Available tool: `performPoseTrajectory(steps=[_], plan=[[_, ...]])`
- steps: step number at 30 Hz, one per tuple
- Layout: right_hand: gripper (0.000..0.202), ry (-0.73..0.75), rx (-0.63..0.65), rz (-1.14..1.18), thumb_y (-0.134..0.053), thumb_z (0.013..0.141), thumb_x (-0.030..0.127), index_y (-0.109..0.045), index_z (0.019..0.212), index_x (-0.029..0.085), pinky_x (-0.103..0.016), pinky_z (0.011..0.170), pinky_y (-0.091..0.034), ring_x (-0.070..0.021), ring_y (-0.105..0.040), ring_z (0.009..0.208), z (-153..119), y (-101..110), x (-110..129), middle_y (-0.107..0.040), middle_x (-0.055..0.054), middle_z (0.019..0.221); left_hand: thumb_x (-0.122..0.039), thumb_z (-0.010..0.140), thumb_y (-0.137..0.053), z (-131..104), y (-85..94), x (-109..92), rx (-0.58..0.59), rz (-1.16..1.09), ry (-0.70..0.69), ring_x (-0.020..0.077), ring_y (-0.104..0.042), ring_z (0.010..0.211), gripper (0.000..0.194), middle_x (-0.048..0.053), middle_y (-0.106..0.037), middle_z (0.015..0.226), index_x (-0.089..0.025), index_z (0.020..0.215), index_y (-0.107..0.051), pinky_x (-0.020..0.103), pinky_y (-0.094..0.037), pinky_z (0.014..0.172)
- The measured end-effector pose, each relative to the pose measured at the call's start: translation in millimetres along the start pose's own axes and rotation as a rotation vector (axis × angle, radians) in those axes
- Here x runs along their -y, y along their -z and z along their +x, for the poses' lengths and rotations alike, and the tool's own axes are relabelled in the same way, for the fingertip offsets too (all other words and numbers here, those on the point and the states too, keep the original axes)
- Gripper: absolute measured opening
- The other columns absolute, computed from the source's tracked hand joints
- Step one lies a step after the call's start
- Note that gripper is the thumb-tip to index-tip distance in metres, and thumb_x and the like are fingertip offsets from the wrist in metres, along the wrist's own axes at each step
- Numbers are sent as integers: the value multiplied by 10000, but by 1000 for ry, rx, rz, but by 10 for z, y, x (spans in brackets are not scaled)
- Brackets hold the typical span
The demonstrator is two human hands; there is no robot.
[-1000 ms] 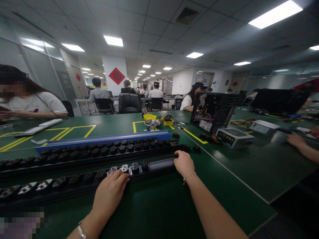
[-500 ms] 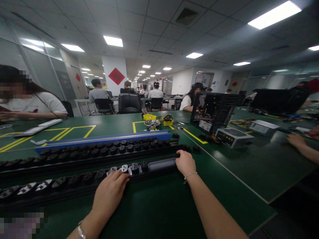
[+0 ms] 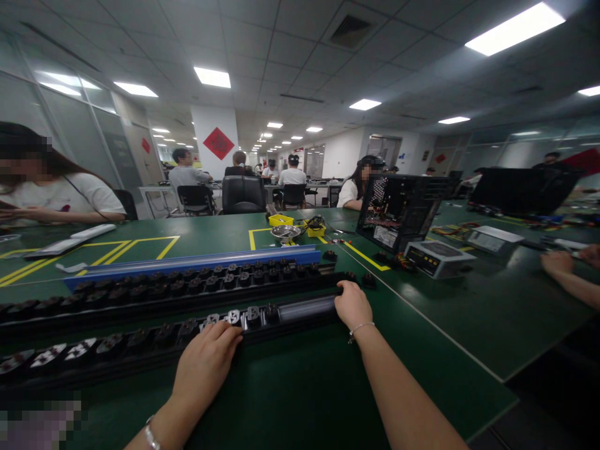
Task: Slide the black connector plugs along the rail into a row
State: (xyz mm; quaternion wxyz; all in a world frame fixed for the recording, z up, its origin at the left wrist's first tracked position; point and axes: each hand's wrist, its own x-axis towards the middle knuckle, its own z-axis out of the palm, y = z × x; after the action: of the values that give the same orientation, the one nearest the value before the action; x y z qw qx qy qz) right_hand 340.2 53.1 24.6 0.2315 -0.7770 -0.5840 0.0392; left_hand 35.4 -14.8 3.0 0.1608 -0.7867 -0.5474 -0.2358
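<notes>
A long black strip [image 3: 307, 310] with a row of dark socket modules lies nearest to me across the green table. My left hand [image 3: 206, 359] rests on its front edge beside the modules, fingers together and gripping the strip. At the strip's right end, my right hand [image 3: 354, 305] has its fingers curled round the tip. Between the hands, the strip's right part shows a smooth channel without modules. Behind it lies a second black strip [image 3: 178, 304] with more modules, then a blue rail [image 3: 262, 255].
A metal bowl [image 3: 285, 233] and a yellow tray [image 3: 281, 220] stand farther back. An open black computer case [image 3: 403, 209] and a power supply [image 3: 438, 258] are at the right. Another person's hand [image 3: 557, 262] is at the right edge; a seated person is at the left.
My right hand has shifted slightly to the right at the strip's end. My left hand has hardly moved. A person in the left background has turned a little.
</notes>
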Motion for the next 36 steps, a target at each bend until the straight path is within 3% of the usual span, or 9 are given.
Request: performPoseTrajectory(steps=[36], plan=[[433, -79, 12, 7, -402, 778, 150, -531, 1191, 171, -321, 832, -422, -244, -532, 1060, 63, 56, -85, -552, -99, 1210, -334, 864, -421, -3, -18, 14, 21, 15, 4, 156, -575, 779, 255, 17, -643, 870, -253, 923, -656, 273, -446, 701]])
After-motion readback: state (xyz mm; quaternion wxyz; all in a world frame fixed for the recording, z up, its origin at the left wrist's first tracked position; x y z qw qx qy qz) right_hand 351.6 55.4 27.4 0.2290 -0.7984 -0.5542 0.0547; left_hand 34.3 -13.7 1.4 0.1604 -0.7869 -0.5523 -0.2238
